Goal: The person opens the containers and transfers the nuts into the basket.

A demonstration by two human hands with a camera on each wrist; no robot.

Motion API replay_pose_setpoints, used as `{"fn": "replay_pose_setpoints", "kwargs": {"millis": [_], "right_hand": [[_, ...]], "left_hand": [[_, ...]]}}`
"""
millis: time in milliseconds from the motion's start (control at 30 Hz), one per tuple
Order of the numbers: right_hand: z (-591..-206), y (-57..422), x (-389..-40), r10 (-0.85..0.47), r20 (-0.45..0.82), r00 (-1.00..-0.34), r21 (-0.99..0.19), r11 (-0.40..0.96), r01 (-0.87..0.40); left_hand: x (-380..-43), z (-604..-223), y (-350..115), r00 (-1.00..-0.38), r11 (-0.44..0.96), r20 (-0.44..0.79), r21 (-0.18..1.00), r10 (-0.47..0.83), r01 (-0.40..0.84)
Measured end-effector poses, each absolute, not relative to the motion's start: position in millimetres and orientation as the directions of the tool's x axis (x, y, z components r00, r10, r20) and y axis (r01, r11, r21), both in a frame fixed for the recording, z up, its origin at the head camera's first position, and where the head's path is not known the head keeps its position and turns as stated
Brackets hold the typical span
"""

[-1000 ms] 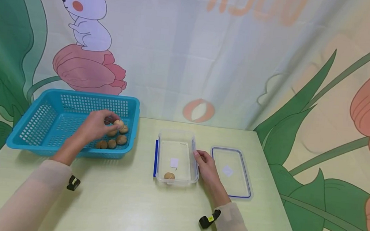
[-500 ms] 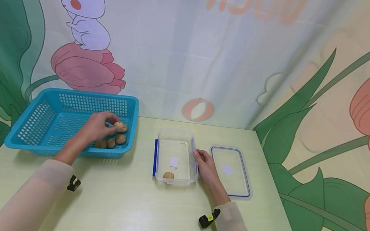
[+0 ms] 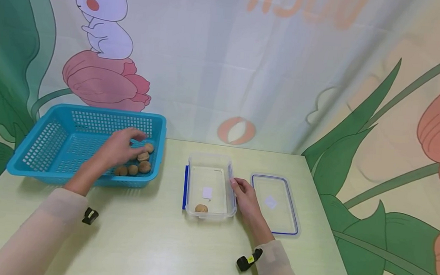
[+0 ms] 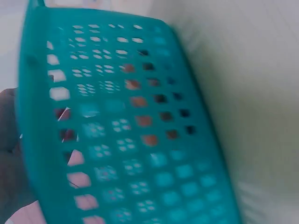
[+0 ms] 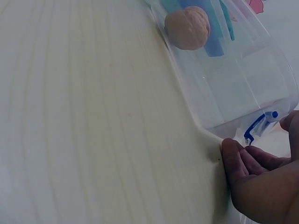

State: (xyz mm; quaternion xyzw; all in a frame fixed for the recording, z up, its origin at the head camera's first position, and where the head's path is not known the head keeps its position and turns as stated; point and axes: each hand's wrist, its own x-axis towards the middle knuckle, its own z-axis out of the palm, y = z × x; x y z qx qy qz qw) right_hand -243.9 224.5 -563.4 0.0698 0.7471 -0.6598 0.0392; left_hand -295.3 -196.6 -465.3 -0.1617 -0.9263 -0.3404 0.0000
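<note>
In the head view, my left hand (image 3: pixel 121 147) is over the right part of the blue plastic basket (image 3: pixel 83 179), thumb and fingers spread apart with nothing between them. Several walnuts (image 3: pixel 144 166) lie just below and beside it. The left wrist view shows the basket's perforated wall (image 4: pixel 117 116), with brown walnuts behind the holes and part of the hand at the left edge. My right hand (image 3: pixel 247 199) holds the right side of a clear plastic food container (image 3: pixel 217 216), thumb at the rim. One walnut (image 3: pixel 201 208) sits in the container's near-left corner.
A clear lid (image 3: pixel 294 205) with a blue seal lies to the right of the container, partly behind my right forearm. A blue locking flap (image 3: pixel 185 188) hangs out on the container's left side. A printed curtain (image 3: pixel 210 67) stands behind the table.
My left hand has let go of the walnut it pinched, and its fingers have spread apart. That walnut is back among the others in the basket. The right hand and container stay put.
</note>
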Motion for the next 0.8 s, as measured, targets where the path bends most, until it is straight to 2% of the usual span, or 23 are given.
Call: {"fn": "replay_pose_setpoints", "kwargs": {"millis": [333, 800], "right_hand": [[-563, 224, -243, 0.047, -0.142, -0.989, -0.981, 0.124, 0.147], [-563, 224, -244, 0.062, -0.127, -0.990, -0.980, 0.146, 0.134]], "left_hand": [[-279, -433, -151, -0.897, 0.673, 0.155, 0.611, 0.413, 0.416], [-260, -432, -93, -0.792, 0.620, 0.213, 0.519, 0.572, 0.588]]}}
